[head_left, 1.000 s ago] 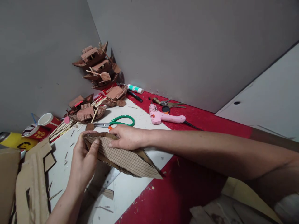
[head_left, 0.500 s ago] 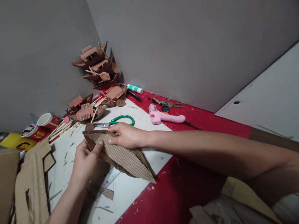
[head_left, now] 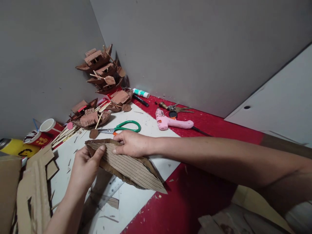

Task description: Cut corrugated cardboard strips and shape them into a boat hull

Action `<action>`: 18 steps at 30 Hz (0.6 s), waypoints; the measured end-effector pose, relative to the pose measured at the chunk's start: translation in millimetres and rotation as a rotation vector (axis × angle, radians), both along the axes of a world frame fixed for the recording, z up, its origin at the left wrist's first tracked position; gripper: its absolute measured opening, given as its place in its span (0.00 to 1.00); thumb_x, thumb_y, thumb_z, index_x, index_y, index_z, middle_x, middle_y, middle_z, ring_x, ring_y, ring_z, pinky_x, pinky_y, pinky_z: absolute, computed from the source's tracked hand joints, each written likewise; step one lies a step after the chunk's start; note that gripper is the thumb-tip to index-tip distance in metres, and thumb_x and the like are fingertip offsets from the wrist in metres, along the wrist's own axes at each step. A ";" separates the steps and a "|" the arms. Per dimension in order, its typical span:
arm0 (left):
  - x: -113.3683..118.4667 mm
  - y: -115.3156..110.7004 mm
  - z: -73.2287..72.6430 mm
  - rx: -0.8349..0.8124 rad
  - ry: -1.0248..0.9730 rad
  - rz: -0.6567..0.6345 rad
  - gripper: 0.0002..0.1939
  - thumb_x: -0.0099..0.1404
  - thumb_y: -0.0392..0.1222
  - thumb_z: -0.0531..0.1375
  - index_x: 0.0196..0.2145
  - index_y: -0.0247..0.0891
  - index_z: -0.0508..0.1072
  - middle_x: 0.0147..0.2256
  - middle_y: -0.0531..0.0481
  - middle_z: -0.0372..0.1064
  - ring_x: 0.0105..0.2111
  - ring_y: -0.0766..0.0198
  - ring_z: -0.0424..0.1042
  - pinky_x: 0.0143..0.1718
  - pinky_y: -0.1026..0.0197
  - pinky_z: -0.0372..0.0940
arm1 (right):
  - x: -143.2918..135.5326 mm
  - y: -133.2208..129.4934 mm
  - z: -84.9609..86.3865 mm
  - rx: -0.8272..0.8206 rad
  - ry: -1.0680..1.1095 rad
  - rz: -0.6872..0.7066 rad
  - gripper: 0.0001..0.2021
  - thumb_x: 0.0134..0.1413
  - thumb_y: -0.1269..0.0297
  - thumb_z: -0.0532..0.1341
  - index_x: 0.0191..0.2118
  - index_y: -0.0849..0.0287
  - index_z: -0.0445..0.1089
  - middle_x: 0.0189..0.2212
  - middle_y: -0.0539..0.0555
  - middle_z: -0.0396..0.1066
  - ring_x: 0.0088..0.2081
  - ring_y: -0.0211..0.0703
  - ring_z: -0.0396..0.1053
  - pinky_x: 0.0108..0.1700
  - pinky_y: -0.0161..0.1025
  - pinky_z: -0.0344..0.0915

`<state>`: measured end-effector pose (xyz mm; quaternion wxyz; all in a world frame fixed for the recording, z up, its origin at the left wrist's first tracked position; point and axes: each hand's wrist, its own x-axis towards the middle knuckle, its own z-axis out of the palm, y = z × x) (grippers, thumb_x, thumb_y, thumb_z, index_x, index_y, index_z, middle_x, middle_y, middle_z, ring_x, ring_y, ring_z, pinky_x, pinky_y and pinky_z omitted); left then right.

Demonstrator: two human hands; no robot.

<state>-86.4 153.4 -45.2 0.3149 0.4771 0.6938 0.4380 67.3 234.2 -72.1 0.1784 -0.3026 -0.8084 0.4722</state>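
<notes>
A boat-shaped hull of corrugated cardboard (head_left: 133,167), pointed at both ends and with ridged strips along its top, is held above the white board (head_left: 143,203). My left hand (head_left: 89,164) grips its left end, thumb on top and fingers underneath. Across the far edge lies my right hand (head_left: 133,143), pinching the cardboard between thumb and fingers. Just beyond it, green-handled scissors (head_left: 128,125) rest on the board. The pointed right tip of the hull reaches over the red tabletop (head_left: 185,195). The hull's underside is hidden.
A pink glue gun (head_left: 174,123) lies behind my right forearm. Finished cardboard boats (head_left: 91,118) crowd the back corner, near wooden sticks (head_left: 64,135) and paper cups (head_left: 47,126). Cardboard sheets (head_left: 36,191) lie at left. A clear ruler (head_left: 113,187) sits under the hull. Walls enclose the back.
The hull has shifted slightly toward me, its right tip a little farther right. My left hand has moved slightly left with it; both hands keep their grip.
</notes>
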 end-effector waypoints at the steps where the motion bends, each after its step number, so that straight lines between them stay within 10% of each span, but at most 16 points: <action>1: 1.2 -0.1 -0.6 0.017 0.014 0.013 0.15 0.49 0.50 0.67 0.28 0.35 0.76 0.23 0.50 0.73 0.26 0.58 0.71 0.30 0.59 0.67 | -0.4 -0.3 0.5 0.004 -0.009 -0.009 0.05 0.50 0.66 0.62 0.32 0.61 0.72 0.29 0.50 0.73 0.28 0.36 0.66 0.28 0.32 0.56; 11: -23.6 9.6 -4.8 0.240 -0.126 0.218 0.14 0.49 0.43 0.67 0.35 0.37 0.76 0.32 0.51 0.76 0.33 0.61 0.73 0.38 0.60 0.69 | 14.6 7.9 18.8 -0.056 -0.033 0.065 0.08 0.51 0.64 0.61 0.34 0.63 0.72 0.28 0.52 0.71 0.28 0.36 0.65 0.27 0.32 0.59; 18: -31.0 11.7 4.5 0.450 -0.196 0.430 0.14 0.52 0.41 0.63 0.39 0.39 0.72 0.40 0.51 0.74 0.38 0.60 0.74 0.39 0.56 0.71 | 24.8 18.4 27.4 -0.679 0.384 -0.010 0.25 0.55 0.41 0.52 0.40 0.59 0.69 0.33 0.56 0.73 0.27 0.39 0.70 0.23 0.33 0.66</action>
